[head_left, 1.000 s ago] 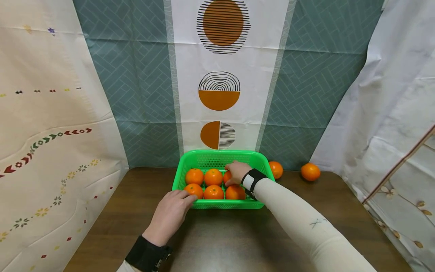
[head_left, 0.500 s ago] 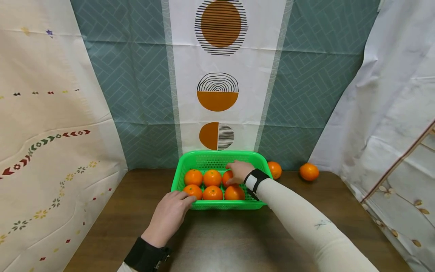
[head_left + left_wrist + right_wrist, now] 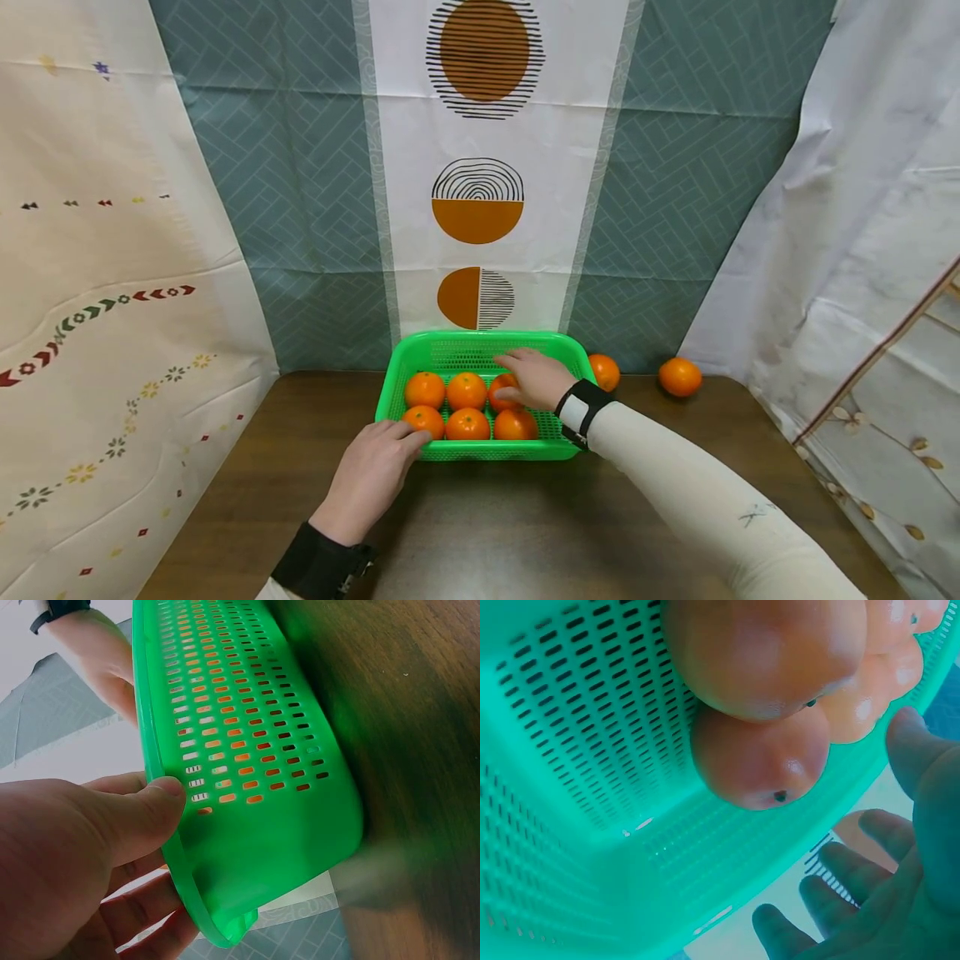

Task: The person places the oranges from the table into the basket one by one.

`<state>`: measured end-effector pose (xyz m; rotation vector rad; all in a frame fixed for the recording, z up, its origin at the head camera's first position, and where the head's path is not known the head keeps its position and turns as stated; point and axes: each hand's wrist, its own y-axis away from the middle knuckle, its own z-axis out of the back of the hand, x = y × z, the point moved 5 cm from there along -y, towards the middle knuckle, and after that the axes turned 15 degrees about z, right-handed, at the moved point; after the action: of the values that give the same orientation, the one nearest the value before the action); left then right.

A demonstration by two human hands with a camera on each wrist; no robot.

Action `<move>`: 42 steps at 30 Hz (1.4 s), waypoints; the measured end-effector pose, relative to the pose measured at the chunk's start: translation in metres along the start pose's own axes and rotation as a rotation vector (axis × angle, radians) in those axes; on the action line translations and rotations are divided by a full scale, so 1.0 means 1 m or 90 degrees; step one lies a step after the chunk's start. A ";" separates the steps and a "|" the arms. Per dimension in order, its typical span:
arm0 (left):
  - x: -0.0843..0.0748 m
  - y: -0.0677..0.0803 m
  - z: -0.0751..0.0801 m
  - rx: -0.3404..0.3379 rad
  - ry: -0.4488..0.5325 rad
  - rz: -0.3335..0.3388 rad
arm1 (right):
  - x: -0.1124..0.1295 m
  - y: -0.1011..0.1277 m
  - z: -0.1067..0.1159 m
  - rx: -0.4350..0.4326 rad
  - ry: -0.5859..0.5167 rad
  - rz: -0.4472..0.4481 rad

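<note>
Green basket (image 3: 480, 346) back half lying open — six oranges (image 3: 467, 390) crowding front; right hand (image 3: 534, 379) hovering over them, left hand (image 3: 371, 477) blocking near-left corner.

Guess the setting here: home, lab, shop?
Likely a staged recording booth: patterned cloth backdrops and white sheets wall in a small wooden table, which bears only a green basket of oranges.

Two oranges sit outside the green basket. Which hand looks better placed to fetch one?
Probably the right hand: it hovers open over the basket, on the side where the loose oranges lie. The left hand grips the basket's near left corner.
</note>
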<state>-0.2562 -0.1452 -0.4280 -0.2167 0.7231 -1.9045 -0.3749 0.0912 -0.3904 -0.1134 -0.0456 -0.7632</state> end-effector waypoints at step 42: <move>0.000 -0.001 -0.003 0.025 0.000 0.017 | -0.016 0.131 0.005 -0.244 0.118 0.066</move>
<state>-0.2583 -0.1438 -0.4297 -0.1814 0.6844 -1.8912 -0.2958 0.1971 -0.3975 -0.4057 0.2824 -0.6694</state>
